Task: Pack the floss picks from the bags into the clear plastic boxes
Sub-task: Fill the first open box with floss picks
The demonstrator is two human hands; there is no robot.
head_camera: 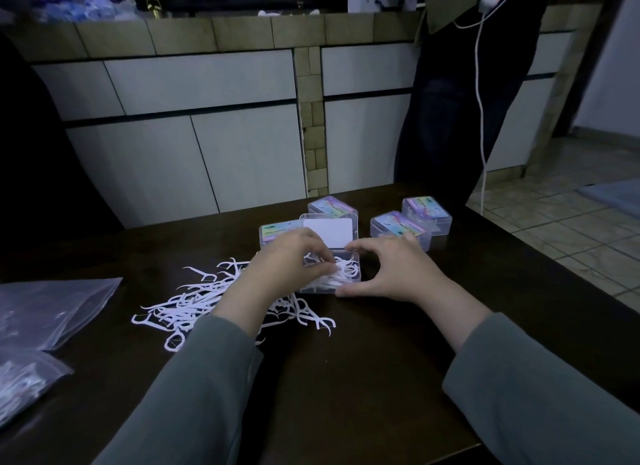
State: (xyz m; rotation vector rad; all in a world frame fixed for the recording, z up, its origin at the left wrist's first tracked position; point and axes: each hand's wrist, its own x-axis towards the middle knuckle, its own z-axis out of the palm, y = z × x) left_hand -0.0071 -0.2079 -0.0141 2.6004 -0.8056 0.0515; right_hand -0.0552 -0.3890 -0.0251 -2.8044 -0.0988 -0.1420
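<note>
Left hand (pixel 294 257) curled, pinching floss picks (pixel 341 272) into open clear box (pixel 348 284) mid-table; right hand (pixel 391 267) spread, bracing box's right side.

Long grey-green sleeves (pixel 194 388) on both arms, plain soft fabric, loosely creased, cuffs wide and ending at wrists. Left hand (pixel 287 260) and right hand (pixel 398 270) bare: no gloves, rings, watch or markings visible.
</note>
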